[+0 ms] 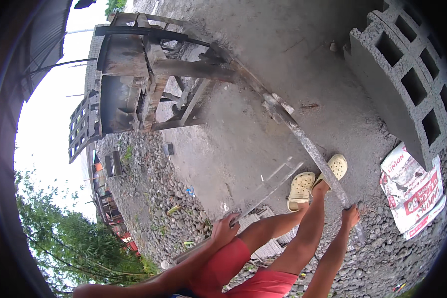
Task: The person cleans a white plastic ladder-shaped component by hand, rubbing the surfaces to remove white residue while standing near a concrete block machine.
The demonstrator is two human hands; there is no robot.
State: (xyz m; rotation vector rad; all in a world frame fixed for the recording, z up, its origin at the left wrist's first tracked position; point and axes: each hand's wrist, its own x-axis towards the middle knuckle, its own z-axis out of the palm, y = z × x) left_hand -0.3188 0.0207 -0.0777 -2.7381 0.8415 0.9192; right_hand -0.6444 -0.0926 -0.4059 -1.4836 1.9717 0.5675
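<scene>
My right hand (351,215) is closed around a long, crusted grey pole (310,148) near its lower end, a short stub of it sticking out below my fist. From there the pole slants away ahead and to the left, crossing in front of one of my cream clogs (336,167), and its far end reaches a scorched stand (184,94) of wood and metal, well beyond both hands. Partway up, a short crosspiece (279,107) sits across the pole.

My left hand (226,228), well apart from the right and beside my knee, has its fingers curled in around the near end of a thin grey bar (257,201); how tightly I grip it I can't tell. That bar points ahead and to the right, low over the concrete ground.

To the right of my right hand a printed white and red sack (414,193) lies on gravel (382,248), and beyond it stand grey hollow blocks (407,74). Stones (154,184) spread out beyond my left hand.
</scene>
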